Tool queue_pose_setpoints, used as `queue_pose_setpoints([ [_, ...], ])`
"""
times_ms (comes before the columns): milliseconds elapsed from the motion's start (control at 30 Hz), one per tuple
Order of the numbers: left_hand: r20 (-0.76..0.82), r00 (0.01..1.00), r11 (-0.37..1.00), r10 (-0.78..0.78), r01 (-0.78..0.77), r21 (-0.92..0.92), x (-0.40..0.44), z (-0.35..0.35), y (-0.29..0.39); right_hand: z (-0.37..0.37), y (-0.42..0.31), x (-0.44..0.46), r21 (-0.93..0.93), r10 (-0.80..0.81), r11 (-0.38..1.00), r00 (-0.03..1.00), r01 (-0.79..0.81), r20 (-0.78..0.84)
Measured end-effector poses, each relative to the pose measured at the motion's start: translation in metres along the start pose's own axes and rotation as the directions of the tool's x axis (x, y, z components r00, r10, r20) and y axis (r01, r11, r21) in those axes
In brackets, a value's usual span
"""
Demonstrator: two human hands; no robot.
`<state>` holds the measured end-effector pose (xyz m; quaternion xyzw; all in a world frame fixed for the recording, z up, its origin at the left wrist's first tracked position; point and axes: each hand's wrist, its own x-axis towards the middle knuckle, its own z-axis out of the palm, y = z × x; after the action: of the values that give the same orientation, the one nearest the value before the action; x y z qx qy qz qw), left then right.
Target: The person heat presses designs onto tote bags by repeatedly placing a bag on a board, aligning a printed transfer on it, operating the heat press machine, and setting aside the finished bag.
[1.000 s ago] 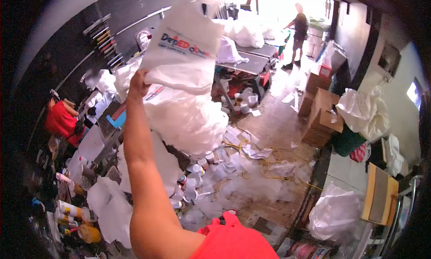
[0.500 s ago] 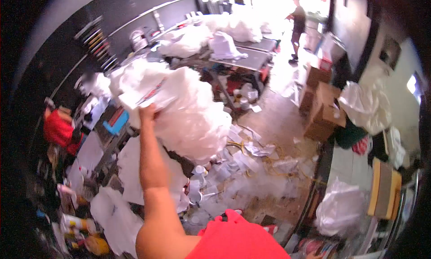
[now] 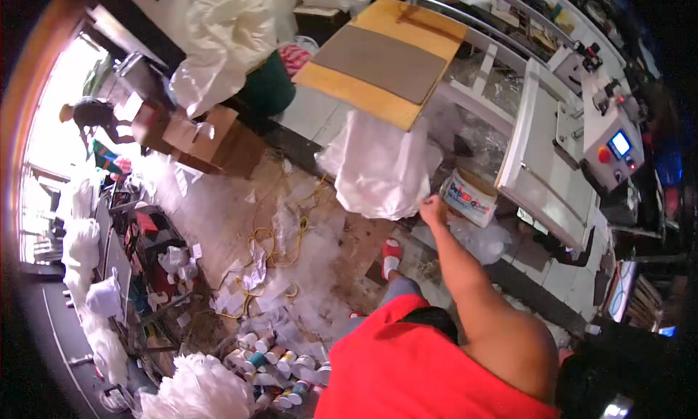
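My right hand (image 3: pixel 432 210) reaches forward at the end of my bare arm, its small-looking fingers curled in. It overlaps the lower right corner of a white plastic bag (image 3: pixel 382 172); whether it touches or grips the bag cannot be made out. Just right of the hand is an open cardboard box (image 3: pixel 469 198) with red and blue lettering, and clear plastic (image 3: pixel 483 241) lies below it. My left hand is out of view. A big crinkled white bundle (image 3: pixel 196 390) shows at the bottom left edge.
A wooden board (image 3: pixel 382 55) with a grey panel stands above the bag. To the right is a machine with a control box (image 3: pixel 614 150). Cups (image 3: pixel 283 368), paper scraps and a yellow cord (image 3: pixel 299 237) litter the floor. Cardboard boxes (image 3: pixel 218 139) and a bending person (image 3: pixel 98 117) are left.
My view has swung to the right. My left hand, earlier at the white bundle, has left the view. My right arm now reaches out towards the white bag and the lettered box.
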<state>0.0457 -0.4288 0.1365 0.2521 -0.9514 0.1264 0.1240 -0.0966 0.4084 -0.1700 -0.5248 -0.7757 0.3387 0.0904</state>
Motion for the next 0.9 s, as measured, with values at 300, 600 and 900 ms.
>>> queue_pose_setpoints([
  [300, 0.702, 0.611, 0.916, 0.367, -0.105, -0.387, -0.037, 0.061, 0.156, 0.082, -0.037, 0.082, -0.107, 0.491, 0.870, 0.867, -0.482, 0.090],
  [600, 0.562, 0.295, 0.634, 0.773, -0.398, -0.664, -0.019, 0.132, 0.354, 0.090, 0.025, 0.108, 0.367, 0.491, 0.761, 0.845, -0.534, 0.213],
  [900, 0.831, -0.163, 0.709, 0.532, 0.623, -0.332, -0.009, 0.037, 0.693, -0.043, -0.012, 0.035, 0.673, 0.208, 0.431, 0.792, -0.601, 0.574],
])
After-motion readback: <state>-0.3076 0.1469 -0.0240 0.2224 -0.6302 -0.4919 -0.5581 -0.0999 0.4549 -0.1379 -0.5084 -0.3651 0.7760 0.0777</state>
